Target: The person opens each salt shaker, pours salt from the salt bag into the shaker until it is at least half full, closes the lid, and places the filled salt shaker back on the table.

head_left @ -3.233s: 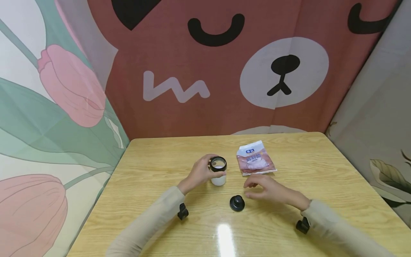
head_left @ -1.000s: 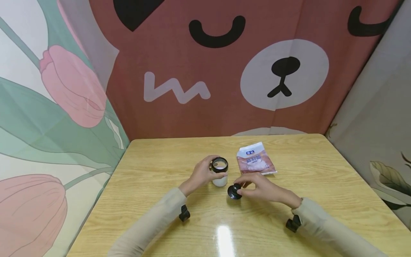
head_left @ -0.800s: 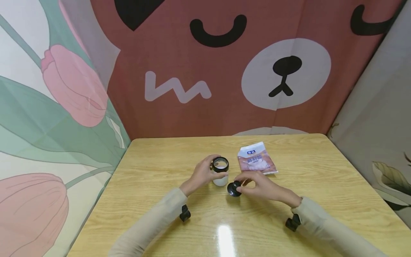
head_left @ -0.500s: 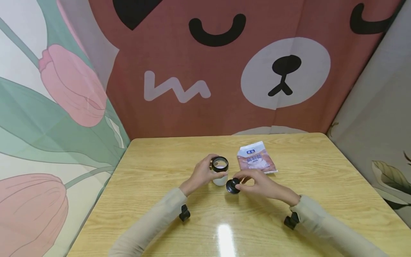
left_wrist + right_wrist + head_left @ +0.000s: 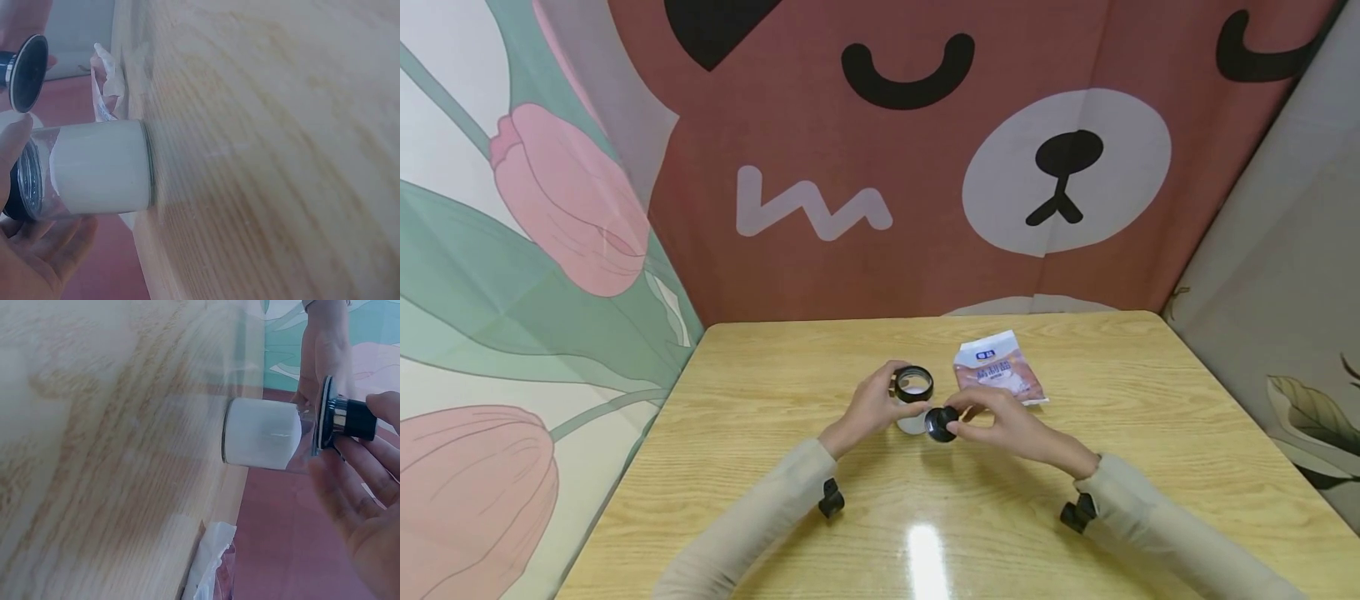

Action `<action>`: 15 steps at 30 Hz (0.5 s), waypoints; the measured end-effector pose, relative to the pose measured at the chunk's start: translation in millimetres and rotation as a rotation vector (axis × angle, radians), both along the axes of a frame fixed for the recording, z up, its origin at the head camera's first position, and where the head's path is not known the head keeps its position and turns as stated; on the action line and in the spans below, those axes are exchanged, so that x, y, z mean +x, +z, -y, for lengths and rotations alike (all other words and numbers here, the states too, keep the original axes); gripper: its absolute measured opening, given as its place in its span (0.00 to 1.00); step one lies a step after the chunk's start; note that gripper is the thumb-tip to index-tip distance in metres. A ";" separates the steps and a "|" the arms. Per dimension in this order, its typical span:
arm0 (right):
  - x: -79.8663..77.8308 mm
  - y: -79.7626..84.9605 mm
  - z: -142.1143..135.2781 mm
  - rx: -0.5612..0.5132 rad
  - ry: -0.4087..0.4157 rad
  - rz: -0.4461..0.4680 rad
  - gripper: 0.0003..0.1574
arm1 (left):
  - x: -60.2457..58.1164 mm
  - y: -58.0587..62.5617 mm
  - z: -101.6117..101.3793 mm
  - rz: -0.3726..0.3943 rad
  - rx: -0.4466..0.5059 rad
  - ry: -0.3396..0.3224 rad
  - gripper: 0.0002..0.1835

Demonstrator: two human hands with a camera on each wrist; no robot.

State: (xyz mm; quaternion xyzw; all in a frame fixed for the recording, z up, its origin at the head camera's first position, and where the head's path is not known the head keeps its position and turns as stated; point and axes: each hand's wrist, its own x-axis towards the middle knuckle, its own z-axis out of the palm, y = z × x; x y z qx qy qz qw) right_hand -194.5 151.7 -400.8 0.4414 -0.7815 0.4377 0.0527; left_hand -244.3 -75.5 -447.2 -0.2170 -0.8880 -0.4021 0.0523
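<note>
A clear jar (image 5: 103, 169) with a black collar stands upright on the table, partly filled with something white. Its top is uncovered in the head view. My left hand (image 5: 874, 402) grips the jar near the collar, thumb in front and fingers behind. Between thumb and fingers, my right hand (image 5: 1011, 427) pinches the knob of a black round lid (image 5: 941, 424). The lid is off the table, tilted, just right of the jar and apart from its mouth. In the right wrist view the lid's knob (image 5: 359, 419) shows a silvery band.
Behind the right hand lies a pink and white packet (image 5: 998, 367) with printed lettering. Everything stands on a wood-grain table (image 5: 760, 533). Printed cloths (image 5: 820, 275) hang behind and at both sides of it.
My right hand, at first beside the lid lying on the table, has taken its knob and lifted it up and left toward the jar. My left hand keeps its hold on the jar.
</note>
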 end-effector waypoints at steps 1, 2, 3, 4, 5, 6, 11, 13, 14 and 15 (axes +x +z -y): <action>0.2 0.4 0.3 0.000 -0.007 -0.005 0.14 | -0.1 -0.1 0.0 -0.001 0.001 0.000 0.35; 0.3 0.8 0.6 0.001 -0.013 -0.014 0.14 | -0.2 -0.1 0.0 -0.002 0.001 -0.001 0.35; 0.6 1.4 1.0 0.001 -0.017 -0.016 0.14 | -0.1 -0.1 0.0 -0.002 0.000 0.001 0.35; 0.8 2.0 1.3 0.001 -0.023 -0.020 0.14 | 0.0 0.0 0.0 -0.002 -0.001 0.001 0.36; 1.0 2.5 1.7 -0.001 -0.025 -0.023 0.14 | 0.1 0.2 0.0 0.001 0.001 0.002 0.36; 1.2 3.2 1.9 -0.006 -0.026 -0.022 0.14 | 0.2 0.4 -0.3 0.005 0.003 0.001 0.35; 1.6 5.5 3.6 -0.045 -0.004 -0.026 0.14 | 1.0 0.8 -0.2 0.004 0.006 -0.007 0.35; 1.2 5.8 4.2 -0.066 0.000 -0.045 0.15 | 1.3 0.7 0.3 -0.010 0.010 -0.014 0.35; 0.9 6.1 4.5 -0.078 0.001 -0.057 0.15 | 1.6 0.7 0.5 -0.015 0.012 -0.018 0.35; 0.5 6.0 4.6 -0.087 -0.002 -0.063 0.16 | 1.8 0.7 0.9 -0.020 0.015 -0.022 0.35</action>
